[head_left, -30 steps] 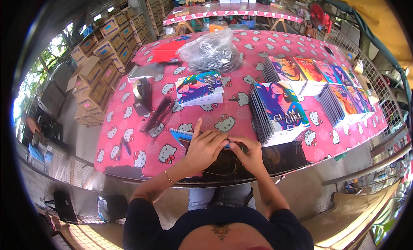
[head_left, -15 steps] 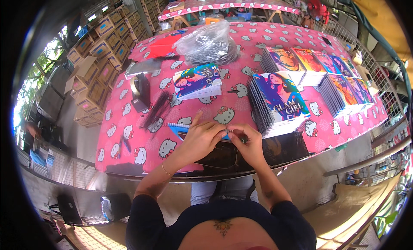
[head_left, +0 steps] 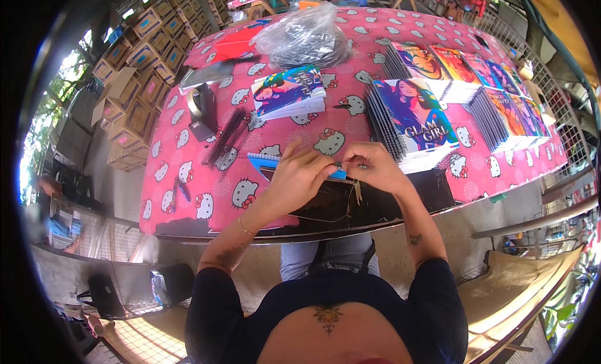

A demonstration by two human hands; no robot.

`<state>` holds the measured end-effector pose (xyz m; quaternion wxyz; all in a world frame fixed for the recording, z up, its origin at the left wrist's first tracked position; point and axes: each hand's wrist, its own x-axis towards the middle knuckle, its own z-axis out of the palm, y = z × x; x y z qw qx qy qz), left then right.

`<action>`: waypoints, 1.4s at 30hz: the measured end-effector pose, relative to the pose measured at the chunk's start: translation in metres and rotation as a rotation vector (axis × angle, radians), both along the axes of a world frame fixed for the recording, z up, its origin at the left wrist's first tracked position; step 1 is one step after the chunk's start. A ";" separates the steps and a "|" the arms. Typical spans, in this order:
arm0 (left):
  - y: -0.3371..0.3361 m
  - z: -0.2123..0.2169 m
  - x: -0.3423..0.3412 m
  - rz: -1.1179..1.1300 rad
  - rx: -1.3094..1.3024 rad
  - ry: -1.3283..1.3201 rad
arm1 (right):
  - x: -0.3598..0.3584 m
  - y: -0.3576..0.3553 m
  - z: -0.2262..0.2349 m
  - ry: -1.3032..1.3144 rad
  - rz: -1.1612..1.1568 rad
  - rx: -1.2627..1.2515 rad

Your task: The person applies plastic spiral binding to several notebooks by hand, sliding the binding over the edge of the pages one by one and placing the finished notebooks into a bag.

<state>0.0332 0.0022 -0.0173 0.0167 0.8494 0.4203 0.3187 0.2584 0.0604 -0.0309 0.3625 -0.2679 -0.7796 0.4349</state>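
At upper centre, a clear plastic bag [head_left: 308, 38] holds dark coils. At centre frame, near the bench [head_left: 188, 195] front edge, the left hand [head_left: 299, 176] and right hand [head_left: 370, 166] pinch fingers together on a blue-covered notebook [head_left: 266, 161]. Notebook stacks [head_left: 413, 116] crowd the right; a tape dispenser [head_left: 201, 110] stands left.

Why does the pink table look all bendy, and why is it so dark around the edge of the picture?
In the head view, the fisheye lens bends the straight edges of the pink table toward the rim and leaves a black ring around the picture. Daylight falls evenly on the notebooks, with glare on the plastic bag. The left hand and right hand look sharp; the far corners are smeared.
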 end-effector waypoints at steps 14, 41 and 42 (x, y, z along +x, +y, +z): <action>-0.006 0.003 0.009 -0.002 0.085 0.009 | -0.027 -0.057 -0.024 0.053 -0.534 0.430; 0.245 0.017 0.168 -0.092 0.014 0.165 | 0.073 -0.018 0.002 -0.487 -0.917 0.784; 0.246 0.021 0.160 -0.060 0.089 0.065 | 0.068 -0.015 -0.012 -0.533 -0.895 0.774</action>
